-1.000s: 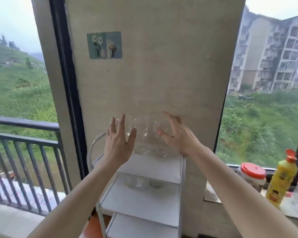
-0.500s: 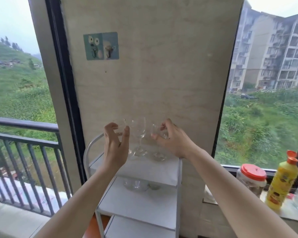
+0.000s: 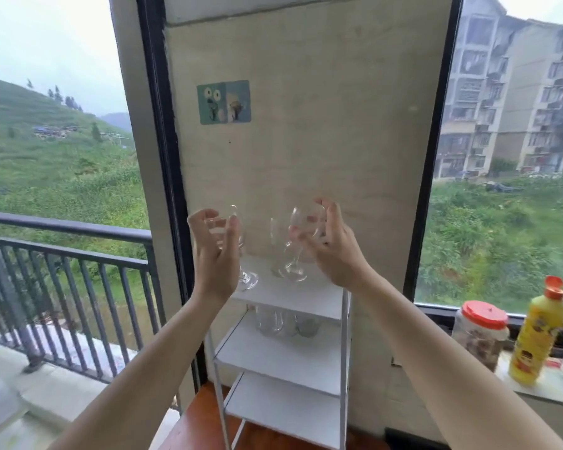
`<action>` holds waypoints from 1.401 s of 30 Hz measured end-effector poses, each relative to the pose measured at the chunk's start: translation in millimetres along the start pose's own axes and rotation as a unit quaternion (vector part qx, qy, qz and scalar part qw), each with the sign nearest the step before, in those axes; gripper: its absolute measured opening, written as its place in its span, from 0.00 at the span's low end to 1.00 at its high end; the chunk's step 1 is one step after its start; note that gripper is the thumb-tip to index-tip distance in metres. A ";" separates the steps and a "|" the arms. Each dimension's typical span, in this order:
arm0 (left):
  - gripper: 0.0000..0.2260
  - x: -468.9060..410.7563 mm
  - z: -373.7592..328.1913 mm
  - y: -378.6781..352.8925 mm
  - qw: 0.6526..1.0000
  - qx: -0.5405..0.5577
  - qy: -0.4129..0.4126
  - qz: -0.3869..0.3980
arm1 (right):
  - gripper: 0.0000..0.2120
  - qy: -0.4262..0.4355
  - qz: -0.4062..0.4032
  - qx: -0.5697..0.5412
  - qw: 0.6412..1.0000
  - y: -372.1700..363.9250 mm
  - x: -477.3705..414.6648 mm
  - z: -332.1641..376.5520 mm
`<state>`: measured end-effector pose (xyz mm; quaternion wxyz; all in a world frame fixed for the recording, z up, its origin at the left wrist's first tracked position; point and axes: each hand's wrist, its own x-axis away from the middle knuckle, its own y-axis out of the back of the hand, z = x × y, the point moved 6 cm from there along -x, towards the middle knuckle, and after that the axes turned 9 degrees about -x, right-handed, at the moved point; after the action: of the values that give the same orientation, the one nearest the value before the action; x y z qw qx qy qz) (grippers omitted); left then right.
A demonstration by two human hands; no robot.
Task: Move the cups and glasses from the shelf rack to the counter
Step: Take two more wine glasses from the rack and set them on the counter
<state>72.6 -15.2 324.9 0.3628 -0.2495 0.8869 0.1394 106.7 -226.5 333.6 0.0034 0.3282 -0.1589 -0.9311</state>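
A white shelf rack (image 3: 290, 302) stands against the wall. My left hand (image 3: 216, 254) grips the bowl of a clear stemmed glass (image 3: 246, 279), its foot just above the top shelf. My right hand (image 3: 330, 248) holds a second stemmed glass (image 3: 294, 271), tilted and lifted over the shelf. Between them a third clear glass (image 3: 275, 241) stands on the top shelf. On the middle shelf sit clear cups (image 3: 268, 321) and a small glass (image 3: 307, 326).
To the right, a counter ledge (image 3: 550, 389) carries a red-lidded jar (image 3: 480, 332), a yellow bottle (image 3: 538, 336) and a clear glass item at the frame edge. A window and balcony railing (image 3: 62, 251) lie left; a wooden floor shows below the rack.
Both hands have closed around the outer stemmed glasses and raised them off the top shelf. The right glass now tilts. The view has shifted upward.
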 end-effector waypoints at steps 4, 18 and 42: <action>0.18 22.6 -22.1 21.2 0.998 0.062 -0.021 -0.004 | 0.31 0.036 -0.075 -0.066 0.994 8.8 36.4 24.5; 0.22 233.3 21.1 -72.3 0.968 0.121 0.109 0.193 | 0.30 -0.148 -0.280 -0.041 0.948 93.5 288.5 -61.4; 0.24 654.9 -437.3 -173.1 0.752 0.363 -0.049 0.548 | 0.24 -0.157 -0.590 0.177 0.772 404.2 791.0 225.8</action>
<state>-485.2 -570.9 151.4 0.3308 0.4365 0.8367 -0.0057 -691.7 -631.4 137.2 -0.6302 0.2012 -0.0947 -0.7439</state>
